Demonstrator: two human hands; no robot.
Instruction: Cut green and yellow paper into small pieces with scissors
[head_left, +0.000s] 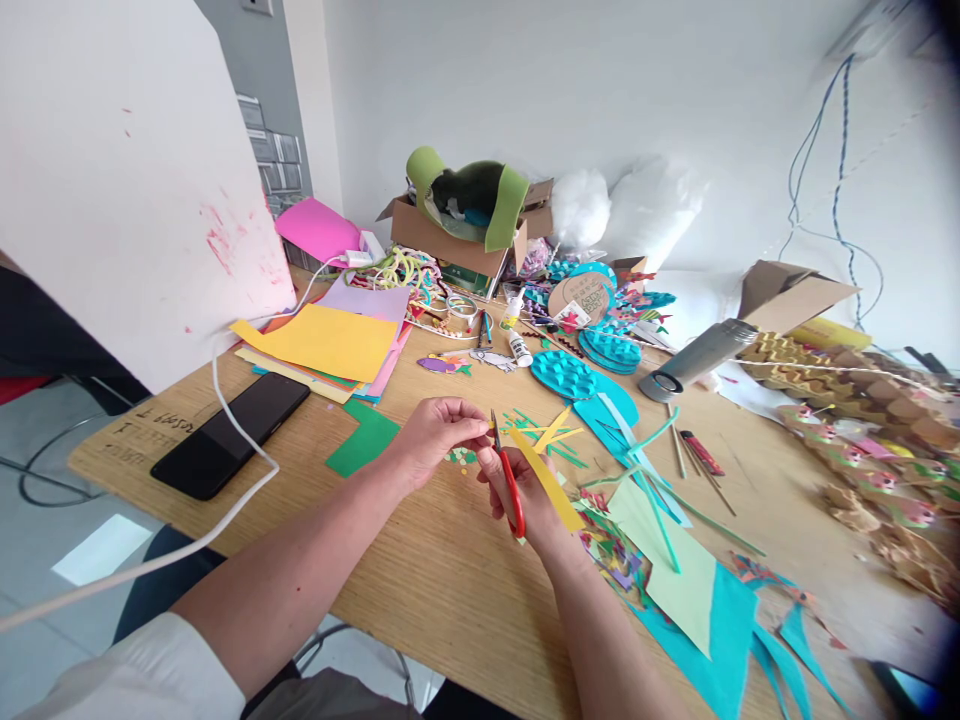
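Note:
Red-handled scissors (512, 495) are gripped in my right hand (529, 495), their blades pointing up and away. A yellow paper strip (551, 485) lies across the same hand, angled down toward the wrist. Close to the blade tips, my left hand (442, 435) pinches a tiny yellow piece between thumb and forefinger. Below and behind the hands, small cut bits (461, 456) lie on the wooden table (420, 570). Thin green strips and crossed yellow strips (555, 430) are just beyond my right hand. A green paper piece (364, 438) rests left of my left hand.
A black phone (231, 435) with a white cable over it and stacked coloured sheets (322, 340) are at left. Glue bottles (519, 348) stand at the back. A metal flask (697, 360), blue paper (720, 630) and scraps occupy the right. A box (450, 240) is behind.

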